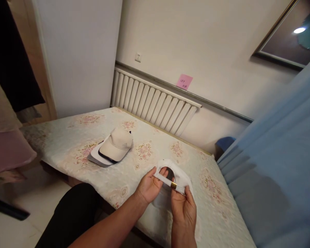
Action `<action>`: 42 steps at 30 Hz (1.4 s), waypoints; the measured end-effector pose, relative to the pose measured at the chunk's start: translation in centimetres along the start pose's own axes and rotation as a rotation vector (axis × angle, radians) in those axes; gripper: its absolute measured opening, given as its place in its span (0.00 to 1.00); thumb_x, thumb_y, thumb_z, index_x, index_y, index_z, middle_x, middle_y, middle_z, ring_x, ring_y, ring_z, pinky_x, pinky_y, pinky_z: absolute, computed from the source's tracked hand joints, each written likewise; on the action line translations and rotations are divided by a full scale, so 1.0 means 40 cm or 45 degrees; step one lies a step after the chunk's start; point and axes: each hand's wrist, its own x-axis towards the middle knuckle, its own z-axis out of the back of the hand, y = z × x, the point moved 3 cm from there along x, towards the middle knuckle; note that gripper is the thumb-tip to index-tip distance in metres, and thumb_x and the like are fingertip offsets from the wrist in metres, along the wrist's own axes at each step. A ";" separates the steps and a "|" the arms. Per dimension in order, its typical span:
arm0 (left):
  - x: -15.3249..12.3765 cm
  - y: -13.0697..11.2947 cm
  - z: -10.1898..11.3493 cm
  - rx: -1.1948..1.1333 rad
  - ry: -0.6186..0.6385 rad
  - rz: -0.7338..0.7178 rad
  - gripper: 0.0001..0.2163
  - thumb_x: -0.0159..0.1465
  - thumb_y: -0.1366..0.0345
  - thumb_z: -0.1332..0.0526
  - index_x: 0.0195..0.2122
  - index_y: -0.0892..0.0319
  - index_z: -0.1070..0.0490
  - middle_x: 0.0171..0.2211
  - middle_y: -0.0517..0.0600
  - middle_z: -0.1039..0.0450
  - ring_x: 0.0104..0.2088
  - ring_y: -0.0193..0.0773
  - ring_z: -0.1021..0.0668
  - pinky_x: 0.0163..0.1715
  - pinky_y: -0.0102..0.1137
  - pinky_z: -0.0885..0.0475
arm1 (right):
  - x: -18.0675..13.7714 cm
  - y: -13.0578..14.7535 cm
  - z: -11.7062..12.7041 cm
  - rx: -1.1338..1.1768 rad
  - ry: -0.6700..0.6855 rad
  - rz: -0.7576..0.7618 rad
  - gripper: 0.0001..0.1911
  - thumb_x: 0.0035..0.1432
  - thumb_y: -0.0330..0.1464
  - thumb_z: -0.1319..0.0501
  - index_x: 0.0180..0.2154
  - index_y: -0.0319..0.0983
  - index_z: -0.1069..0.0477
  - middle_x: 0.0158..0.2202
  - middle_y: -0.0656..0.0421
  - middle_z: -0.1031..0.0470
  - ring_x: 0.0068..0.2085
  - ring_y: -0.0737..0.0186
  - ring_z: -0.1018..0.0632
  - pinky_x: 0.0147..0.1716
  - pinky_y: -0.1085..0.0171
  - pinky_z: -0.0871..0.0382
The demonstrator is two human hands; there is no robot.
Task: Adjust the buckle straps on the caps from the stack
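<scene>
A white baseball cap (pixel 183 174) is held up over the bed, its back strap and gold-coloured buckle turned toward me. My left hand (pixel 150 185) grips the strap's left end, with some fingers reaching into the back opening. At the strap's right end, my right hand (pixel 184 205) pinches the band between thumb and fingers. The cap's brim is mostly hidden below the strap and behind my hands. To the left, a beige cap (pixel 116 144) lies on top of a small stack of other caps, whose white and grey brims stick out beneath it.
The bed (pixel 144 151) has a pale floral cover. Behind it stand a white radiator (pixel 152 100) and a wall with a pink note (pixel 184 82). A blue curtain (pixel 279 144) hangs at right; clothes (pixel 10 103) hang at left. My knee (pixel 74 210) is beside the bed edge.
</scene>
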 end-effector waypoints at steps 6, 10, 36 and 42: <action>-0.018 0.017 -0.010 0.080 0.099 0.095 0.20 0.66 0.70 0.46 0.59 0.69 0.43 0.43 0.60 0.24 0.40 0.42 0.20 0.45 0.36 0.25 | -0.020 -0.018 -0.019 0.000 0.090 0.033 0.22 0.58 0.31 0.41 0.55 0.39 0.37 0.55 0.53 0.29 0.58 0.57 0.31 0.60 0.47 0.42; -0.027 0.019 -0.014 0.068 0.142 0.112 0.21 0.66 0.71 0.46 0.60 0.71 0.44 0.43 0.60 0.24 0.42 0.41 0.21 0.47 0.34 0.27 | -0.031 -0.032 -0.036 0.079 0.152 -0.084 0.21 0.60 0.32 0.42 0.54 0.37 0.37 0.54 0.51 0.28 0.57 0.57 0.30 0.61 0.49 0.42; -0.015 -0.006 -0.020 0.041 0.082 -0.038 0.18 0.68 0.71 0.50 0.57 0.73 0.39 0.35 0.57 0.21 0.38 0.39 0.19 0.45 0.32 0.26 | -0.013 -0.008 0.001 0.073 0.091 0.023 0.18 0.58 0.43 0.40 0.44 0.38 0.28 0.47 0.53 0.23 0.55 0.55 0.27 0.60 0.47 0.42; -0.024 0.039 -0.026 0.058 0.124 0.034 0.17 0.66 0.70 0.47 0.55 0.72 0.37 0.39 0.59 0.22 0.42 0.40 0.20 0.48 0.33 0.27 | -0.035 -0.051 -0.037 -0.138 0.244 0.097 0.20 0.57 0.42 0.40 0.48 0.39 0.29 0.53 0.52 0.27 0.55 0.56 0.28 0.62 0.49 0.46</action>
